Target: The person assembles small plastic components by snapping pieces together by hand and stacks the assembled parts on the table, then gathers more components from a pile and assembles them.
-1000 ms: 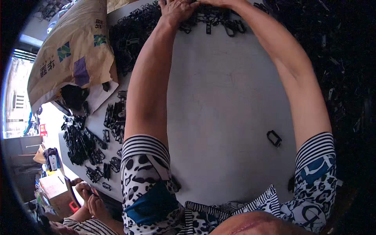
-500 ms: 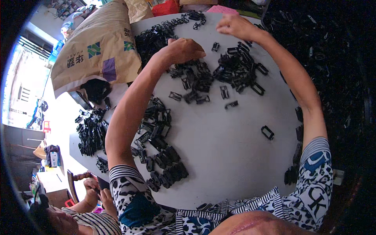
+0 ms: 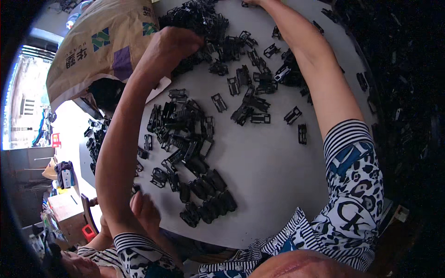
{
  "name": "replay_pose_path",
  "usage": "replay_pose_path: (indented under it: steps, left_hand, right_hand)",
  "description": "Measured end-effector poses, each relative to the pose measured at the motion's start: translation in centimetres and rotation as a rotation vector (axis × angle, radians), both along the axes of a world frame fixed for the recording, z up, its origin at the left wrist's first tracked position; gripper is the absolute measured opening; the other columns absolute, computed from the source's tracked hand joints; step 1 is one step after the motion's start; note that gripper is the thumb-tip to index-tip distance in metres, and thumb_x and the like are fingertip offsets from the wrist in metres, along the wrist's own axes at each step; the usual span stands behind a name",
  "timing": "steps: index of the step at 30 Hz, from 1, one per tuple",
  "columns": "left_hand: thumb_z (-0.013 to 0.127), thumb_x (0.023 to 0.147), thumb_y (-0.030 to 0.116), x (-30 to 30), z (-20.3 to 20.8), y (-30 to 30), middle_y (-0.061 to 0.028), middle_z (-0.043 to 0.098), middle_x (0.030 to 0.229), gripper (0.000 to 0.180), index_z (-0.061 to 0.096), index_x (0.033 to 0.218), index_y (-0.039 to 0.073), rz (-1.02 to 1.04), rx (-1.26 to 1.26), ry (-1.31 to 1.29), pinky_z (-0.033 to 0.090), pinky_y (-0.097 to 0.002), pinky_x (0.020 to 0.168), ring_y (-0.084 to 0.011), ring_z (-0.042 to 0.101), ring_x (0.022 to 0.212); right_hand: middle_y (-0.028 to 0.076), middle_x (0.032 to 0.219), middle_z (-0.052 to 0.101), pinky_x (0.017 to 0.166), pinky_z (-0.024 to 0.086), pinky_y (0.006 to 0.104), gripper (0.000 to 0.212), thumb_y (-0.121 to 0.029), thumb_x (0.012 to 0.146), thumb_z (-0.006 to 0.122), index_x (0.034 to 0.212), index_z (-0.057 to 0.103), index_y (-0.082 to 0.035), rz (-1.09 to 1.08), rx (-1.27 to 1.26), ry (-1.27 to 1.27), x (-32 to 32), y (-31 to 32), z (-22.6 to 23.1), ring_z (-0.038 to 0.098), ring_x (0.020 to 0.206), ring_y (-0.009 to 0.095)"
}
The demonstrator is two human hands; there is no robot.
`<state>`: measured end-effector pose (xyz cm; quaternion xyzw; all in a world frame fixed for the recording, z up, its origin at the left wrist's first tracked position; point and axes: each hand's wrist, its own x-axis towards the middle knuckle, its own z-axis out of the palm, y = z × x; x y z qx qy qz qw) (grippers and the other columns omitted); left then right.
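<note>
My left hand (image 3: 178, 44) is over the far left of the table, bent at the wrist, beside a dense heap of black plastic parts (image 3: 197, 21). Its fingers are blurred and turned down, so whether they hold anything is hidden. Only a sliver of my right hand (image 3: 252, 2) shows at the top edge, near a small black part; its fingers are mostly cut off. Between my arms lie loose rectangular black plastic frames (image 3: 250, 104), scattered singly and in clumps. Another pile of black frames (image 3: 178, 125) spreads nearer, beside my left forearm.
Neat rows of black parts (image 3: 208, 199) sit near the front edge of the pale table (image 3: 273, 185). A large brown paper sack (image 3: 102, 51) lies open at the left. Another person's hand (image 3: 146, 213) is at the lower left. Dark parts (image 3: 394, 111) cover the area at right.
My right hand has gone farther away, to the top edge. My left hand has shifted left. Loose frames in the middle are now more spread out, and the whole view has shifted.
</note>
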<state>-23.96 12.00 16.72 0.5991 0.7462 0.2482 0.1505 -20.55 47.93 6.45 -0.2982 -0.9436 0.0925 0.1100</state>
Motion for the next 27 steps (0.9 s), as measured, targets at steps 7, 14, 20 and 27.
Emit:
replay_pose_path:
  steps: [7,14,20,27]
  left_hand:
    - [0.063,0.079,0.006,0.0,0.0,0.8,-0.0125,0.070,0.084,0.018,0.070,0.095,0.001,-0.023,0.046,-0.034,0.052,-0.0321,0.073,-0.0183,0.067,0.077]
    - [0.062,0.086,0.014,-1.9,0.0,2.4,-0.0141,0.066,0.104,0.024,0.067,0.107,0.004,0.047,0.122,0.203,0.051,-0.0372,0.082,-0.0235,0.064,0.092]
    - [0.059,0.088,0.033,-4.6,-5.3,5.9,-0.0178,0.050,0.130,0.042,0.056,0.125,0.013,0.109,0.264,0.498,0.037,-0.0463,0.100,-0.0367,0.046,0.121]
    - [0.050,0.089,0.050,-2.8,-5.6,4.9,-0.0156,0.039,0.142,0.053,0.051,0.132,0.019,0.193,0.010,0.492,0.025,-0.0577,0.104,-0.0429,0.030,0.133]
  right_hand:
    - [0.012,0.133,0.050,0.099,0.041,0.0446,0.049,-0.047,0.090,0.053,0.124,0.058,-0.012,0.540,-0.025,0.052,3.8,1.5,-1.1,0.051,0.117,0.032]
    - [0.017,0.130,0.052,0.101,0.037,0.0484,0.042,-0.040,0.088,0.057,0.118,0.064,-0.011,0.320,-0.055,0.250,1.5,0.6,0.7,0.047,0.121,0.034]
    - [0.012,0.142,0.043,0.108,0.032,0.0395,0.053,-0.046,0.092,0.053,0.134,0.051,-0.015,0.337,0.033,0.136,-1.2,-4.5,-1.6,0.041,0.130,0.028]
    - [0.011,0.133,0.053,0.104,0.036,0.0340,0.035,-0.030,0.097,0.050,0.121,0.062,-0.009,0.847,-0.592,-0.012,9.0,-10.2,3.5,0.048,0.122,0.022]
